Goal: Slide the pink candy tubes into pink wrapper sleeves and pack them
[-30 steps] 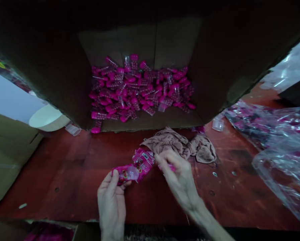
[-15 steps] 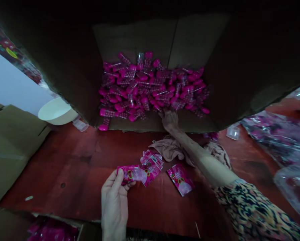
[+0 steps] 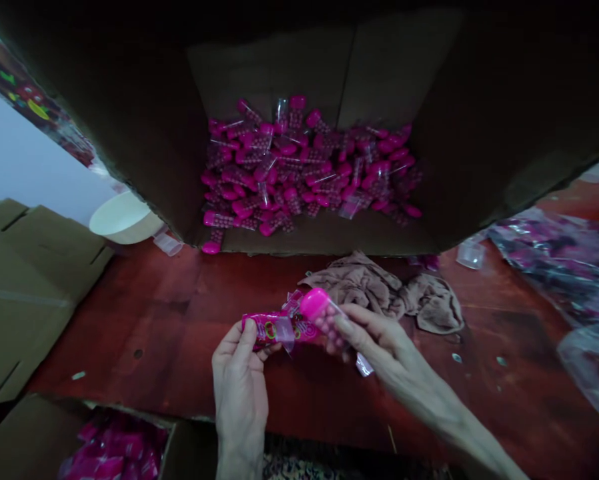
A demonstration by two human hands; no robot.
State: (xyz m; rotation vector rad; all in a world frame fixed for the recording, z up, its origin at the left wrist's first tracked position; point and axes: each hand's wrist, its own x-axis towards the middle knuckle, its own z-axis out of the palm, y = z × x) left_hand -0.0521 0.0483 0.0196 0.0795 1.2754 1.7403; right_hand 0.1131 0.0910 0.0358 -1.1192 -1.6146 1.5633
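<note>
My left hand (image 3: 242,387) pinches a pink printed sachet (image 3: 259,328), and a piece of clear film or tape sticks out from its right end. Close to it on the right, my right hand (image 3: 379,347) grips a clear tube (image 3: 327,317) with a bright pink cap and pink balls inside, cap pointing up and left. Behind the tube, more pink sachets (image 3: 293,303) lie on the red table (image 3: 179,347), partly hidden. A large open cardboard box (image 3: 299,247) at the back holds many similar pink-capped tubes (image 3: 279,173).
Brown cloth (image 3: 367,283) lies before the box. Clear cups (image 3: 470,253) and plastic-wrapped pink goods (image 3: 554,267) are at right. A white bowl (image 3: 124,220) and cardboard (image 3: 34,280) stand at left. Below, a carton holds pink packets (image 3: 117,447).
My right hand has come back from the large box toward my left hand, now holding a pink-capped tube. My left hand still holds the sachet. The view has shifted slightly.
</note>
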